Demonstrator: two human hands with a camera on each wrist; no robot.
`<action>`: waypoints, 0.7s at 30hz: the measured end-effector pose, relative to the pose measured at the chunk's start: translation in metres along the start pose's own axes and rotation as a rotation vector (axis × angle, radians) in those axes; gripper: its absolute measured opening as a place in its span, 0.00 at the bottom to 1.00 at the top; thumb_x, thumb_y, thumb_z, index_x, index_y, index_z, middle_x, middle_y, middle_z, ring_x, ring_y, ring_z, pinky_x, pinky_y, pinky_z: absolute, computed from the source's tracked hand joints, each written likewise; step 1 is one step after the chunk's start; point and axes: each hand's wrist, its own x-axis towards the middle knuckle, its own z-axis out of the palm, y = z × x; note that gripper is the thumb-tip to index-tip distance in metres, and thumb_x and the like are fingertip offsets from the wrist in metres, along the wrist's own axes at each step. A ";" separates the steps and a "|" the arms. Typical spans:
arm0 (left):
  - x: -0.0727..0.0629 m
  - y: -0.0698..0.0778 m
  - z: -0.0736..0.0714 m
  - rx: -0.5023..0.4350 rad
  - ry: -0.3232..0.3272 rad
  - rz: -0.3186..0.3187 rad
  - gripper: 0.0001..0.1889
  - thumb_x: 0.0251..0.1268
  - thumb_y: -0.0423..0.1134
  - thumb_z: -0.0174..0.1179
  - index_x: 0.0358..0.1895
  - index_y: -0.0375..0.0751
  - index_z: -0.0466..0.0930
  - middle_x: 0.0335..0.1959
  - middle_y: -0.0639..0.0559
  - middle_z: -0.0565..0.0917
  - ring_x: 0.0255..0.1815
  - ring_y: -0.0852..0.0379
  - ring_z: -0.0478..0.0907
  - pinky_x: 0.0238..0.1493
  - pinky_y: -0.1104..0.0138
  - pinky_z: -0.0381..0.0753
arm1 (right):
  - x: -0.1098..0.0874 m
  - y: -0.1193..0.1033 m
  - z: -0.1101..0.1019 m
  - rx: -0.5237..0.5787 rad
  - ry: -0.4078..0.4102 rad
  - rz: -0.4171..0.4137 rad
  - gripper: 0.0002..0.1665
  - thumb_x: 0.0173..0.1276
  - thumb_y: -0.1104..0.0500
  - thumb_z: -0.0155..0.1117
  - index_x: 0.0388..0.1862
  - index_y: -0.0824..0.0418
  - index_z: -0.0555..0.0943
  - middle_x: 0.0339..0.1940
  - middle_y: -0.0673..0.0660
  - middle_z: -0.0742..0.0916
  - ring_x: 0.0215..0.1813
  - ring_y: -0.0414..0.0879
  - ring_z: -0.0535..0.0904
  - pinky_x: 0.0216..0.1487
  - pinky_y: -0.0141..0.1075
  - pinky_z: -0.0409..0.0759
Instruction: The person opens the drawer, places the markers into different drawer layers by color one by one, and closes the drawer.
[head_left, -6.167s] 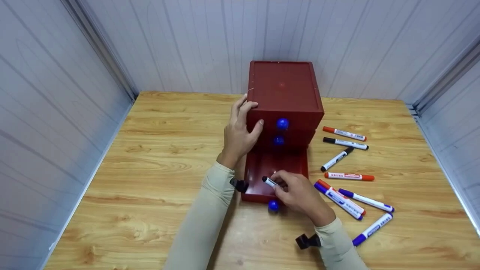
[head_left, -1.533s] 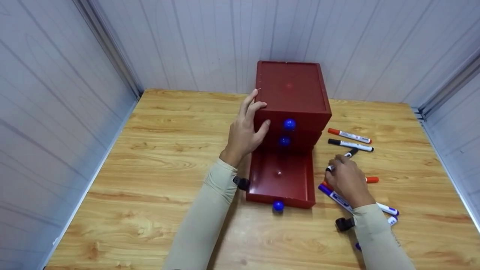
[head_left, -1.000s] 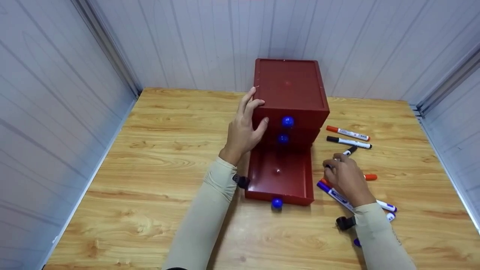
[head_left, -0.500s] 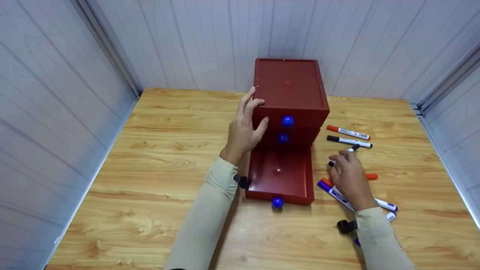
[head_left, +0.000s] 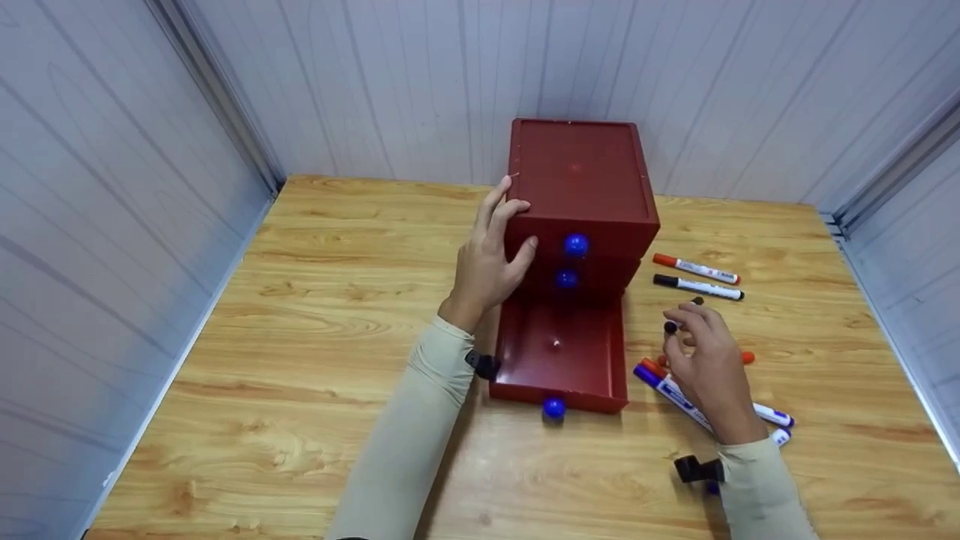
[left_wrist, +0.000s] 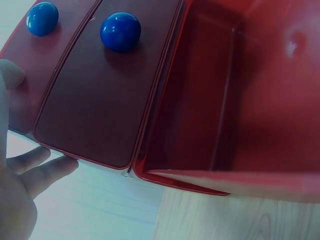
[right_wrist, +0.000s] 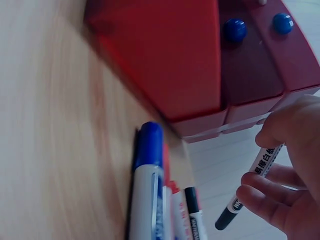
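A dark red drawer cabinet (head_left: 581,169) with blue ball knobs stands on the wooden table, its bottom drawer (head_left: 559,395) pulled out towards me. My left hand (head_left: 484,274) grips the cabinet's upper left front corner, the thumb on the front face and fingers along the side and top edge. To the right of the drawer, my right hand (head_left: 709,360) holds a white whiteboard marker (right_wrist: 266,160) with black ends between thumb and fingers. Part of the marker is hidden by the fingers. The palm hovers over other markers.
Right of the cabinet lie a red-capped marker (head_left: 697,268) and a black-capped marker (head_left: 697,287). Nearer me are a blue-capped marker (head_left: 679,394), an orange-red one (head_left: 653,367) beside it and several more partly under the right arm. Pale panel walls (head_left: 420,82) enclose the table.
From holding a black-ended marker over the drawer, my right hand went to the markers at the right. It now grips another black-ended marker, shifted slightly and turned. My left hand stays on the cabinet.
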 end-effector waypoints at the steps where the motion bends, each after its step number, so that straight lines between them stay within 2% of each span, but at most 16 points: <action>1: 0.000 0.000 0.000 -0.001 0.000 0.000 0.23 0.65 0.40 0.61 0.63 0.51 0.69 0.77 0.52 0.61 0.40 0.53 0.77 0.20 0.65 0.70 | -0.001 -0.003 -0.002 0.005 0.001 0.002 0.16 0.62 0.72 0.65 0.50 0.67 0.83 0.55 0.67 0.82 0.43 0.55 0.83 0.43 0.22 0.77; 4: 0.001 0.000 0.000 -0.002 0.003 0.003 0.23 0.65 0.40 0.61 0.63 0.51 0.69 0.77 0.52 0.61 0.41 0.53 0.77 0.20 0.65 0.70 | -0.001 -0.011 -0.006 0.040 0.013 -0.002 0.17 0.62 0.74 0.65 0.51 0.69 0.82 0.54 0.66 0.82 0.44 0.54 0.84 0.45 0.13 0.69; 9: 0.000 -0.001 0.000 -0.003 0.009 0.007 0.23 0.66 0.41 0.61 0.63 0.50 0.70 0.77 0.52 0.61 0.47 0.54 0.78 0.20 0.65 0.70 | 0.000 -0.024 -0.013 0.085 0.063 -0.033 0.20 0.62 0.75 0.64 0.54 0.69 0.81 0.50 0.63 0.84 0.44 0.52 0.83 0.46 0.17 0.73; 11: -0.001 -0.001 0.000 -0.003 0.011 0.006 0.22 0.66 0.41 0.61 0.63 0.50 0.70 0.77 0.52 0.61 0.44 0.54 0.77 0.20 0.65 0.70 | 0.000 -0.027 -0.014 0.094 0.078 -0.044 0.21 0.62 0.76 0.64 0.54 0.68 0.81 0.48 0.62 0.84 0.44 0.51 0.82 0.46 0.18 0.74; 17: -0.001 -0.001 0.000 0.006 0.008 0.005 0.22 0.67 0.41 0.60 0.62 0.50 0.69 0.77 0.52 0.61 0.44 0.53 0.78 0.20 0.64 0.70 | 0.002 -0.035 -0.017 0.114 0.097 -0.057 0.20 0.62 0.77 0.64 0.53 0.68 0.81 0.45 0.60 0.85 0.43 0.48 0.81 0.46 0.18 0.74; 21: -0.001 0.000 0.000 0.008 0.010 0.007 0.22 0.66 0.41 0.60 0.62 0.51 0.69 0.77 0.52 0.61 0.38 0.54 0.76 0.19 0.64 0.69 | 0.002 -0.040 -0.018 0.107 0.121 -0.080 0.20 0.62 0.76 0.65 0.54 0.68 0.81 0.45 0.61 0.86 0.43 0.47 0.82 0.46 0.19 0.74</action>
